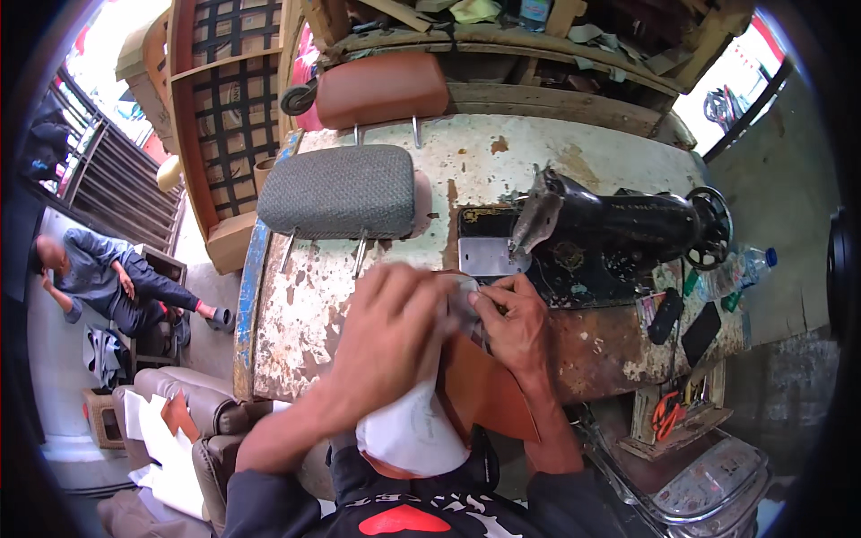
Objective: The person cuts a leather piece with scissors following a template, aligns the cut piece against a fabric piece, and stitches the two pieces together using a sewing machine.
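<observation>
A brown leather-like piece (484, 387) with a white backing (414, 432) hangs over the table's near edge, close to my body. Thumb and fingers of my right hand (517, 323) pinch its upper end. Beside that grip, my left hand (387, 316) is curled over the same end, its fingers smeared by motion. Whether they grasp the piece I cannot tell. Just beyond my right hand stands a black sewing machine (619, 220) with a silver plate (489, 256). A grey fabric headrest (339, 193) lies beyond my left hand, and a brown headrest (384, 90) lies behind it.
The worn table (296, 332) has peeling paint. At its right are a plastic bottle (749, 269) and a dark phone-like slab (701, 334). Orange-handled scissors (666, 415) hang below. A brown padded seat (193, 408) stands lower left; a person (108, 273) sits farther left.
</observation>
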### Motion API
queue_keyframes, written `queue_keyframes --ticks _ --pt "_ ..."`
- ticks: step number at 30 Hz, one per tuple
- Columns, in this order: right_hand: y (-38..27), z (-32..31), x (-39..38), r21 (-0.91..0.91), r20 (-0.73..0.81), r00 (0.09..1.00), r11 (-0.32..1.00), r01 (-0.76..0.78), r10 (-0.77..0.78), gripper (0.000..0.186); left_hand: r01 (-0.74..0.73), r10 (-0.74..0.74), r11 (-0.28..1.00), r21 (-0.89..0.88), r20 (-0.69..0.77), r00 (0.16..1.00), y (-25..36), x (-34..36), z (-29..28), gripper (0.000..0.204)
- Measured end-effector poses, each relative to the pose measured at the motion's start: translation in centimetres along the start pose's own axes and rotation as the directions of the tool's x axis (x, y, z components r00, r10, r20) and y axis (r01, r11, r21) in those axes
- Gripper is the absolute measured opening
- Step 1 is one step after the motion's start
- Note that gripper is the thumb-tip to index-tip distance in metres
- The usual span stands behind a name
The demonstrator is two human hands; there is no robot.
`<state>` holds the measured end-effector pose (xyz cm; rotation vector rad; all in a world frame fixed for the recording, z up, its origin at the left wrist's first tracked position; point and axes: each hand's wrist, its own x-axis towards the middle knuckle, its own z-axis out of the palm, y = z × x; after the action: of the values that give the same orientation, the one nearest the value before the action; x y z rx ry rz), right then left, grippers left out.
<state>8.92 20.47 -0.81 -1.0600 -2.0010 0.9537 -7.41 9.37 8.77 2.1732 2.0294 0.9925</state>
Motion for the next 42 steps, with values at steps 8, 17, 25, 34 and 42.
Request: queue_keyframes --ticks 8,17,25,34,42 --pt "4.2 -1.7 -1.5 -0.100 -0.192 0.974 0.985 -0.142 0.121 0.019 -0.434 0.112 0.826 0.359 0.650 0.752 0.4 -9.3 -0.1 0.068" --pt "3.5 0.4 -2.8 -0.309 -0.288 0.942 0.914 -0.264 0.175 0.022 -0.284 0.059 0.899 0.334 0.551 0.833 1.7 -1.0 -2.0 0.069" --pt "3.7 -0.2 -3.2 -0.279 -0.235 0.963 0.940 -0.196 0.131 0.019 0.078 -0.073 0.997 0.015 0.566 0.821 3.0 2.2 4.2 0.049" --pt "2.6 -0.4 -3.1 -0.320 -0.256 0.960 0.927 -0.195 0.114 0.016 0.047 -0.001 0.933 -0.358 0.127 0.992 -2.7 0.8 12.5 0.036" --pt "2.2 -0.7 -2.4 -0.316 -0.155 0.955 0.904 -0.289 0.251 0.020 0.137 -0.094 0.918 -0.372 0.133 0.987 -2.8 0.5 13.6 0.019"
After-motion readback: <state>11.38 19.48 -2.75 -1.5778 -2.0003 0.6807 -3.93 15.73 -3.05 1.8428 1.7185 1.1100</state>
